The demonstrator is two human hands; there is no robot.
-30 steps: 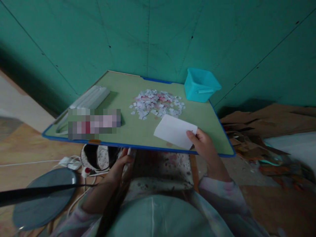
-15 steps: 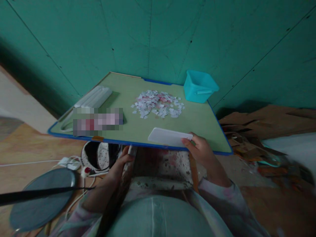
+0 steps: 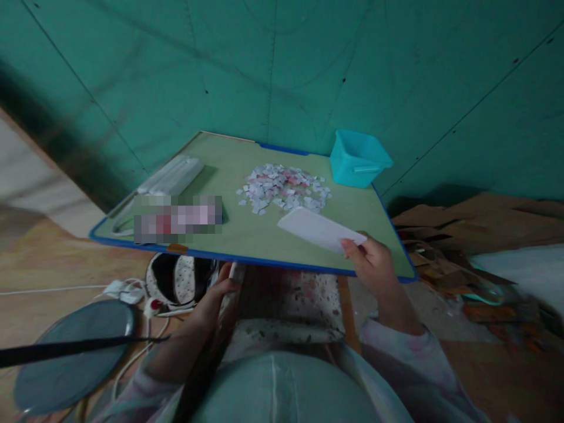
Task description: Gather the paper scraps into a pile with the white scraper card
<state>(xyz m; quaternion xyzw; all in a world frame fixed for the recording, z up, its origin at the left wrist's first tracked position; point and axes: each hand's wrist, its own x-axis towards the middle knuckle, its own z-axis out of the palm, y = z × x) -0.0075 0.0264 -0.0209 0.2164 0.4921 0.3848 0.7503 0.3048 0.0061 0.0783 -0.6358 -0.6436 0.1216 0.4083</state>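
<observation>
My right hand [image 3: 372,258] pinches one end of a stiff, flat white sheet [image 3: 315,230], thumb on top, and holds it over the front of the table. I cannot tell if the sheet is paper or plastic. Beyond its far end lies a heap of small white and pink paper scraps [image 3: 268,185] on the pale green tabletop [image 3: 247,241]. Below the front edge, my left hand [image 3: 220,291] is closed round the pale left rim of a stained, speckled box [image 3: 319,299], which sits under the tabletop against my lap.
A turquoise bucket [image 3: 355,167] stands at the back right corner. White wrapped rolls [image 3: 171,176] and a blurred-out item [image 3: 178,218] lie on the left. A round grey stool [image 3: 74,358], cables and a spotted bag [image 3: 183,279] are at lower left; torn cardboard [image 3: 493,220] lies to the right.
My right hand has moved slightly right and up, swinging the white sheet so its far end points toward the scraps. My left hand keeps its hold on the box rim.
</observation>
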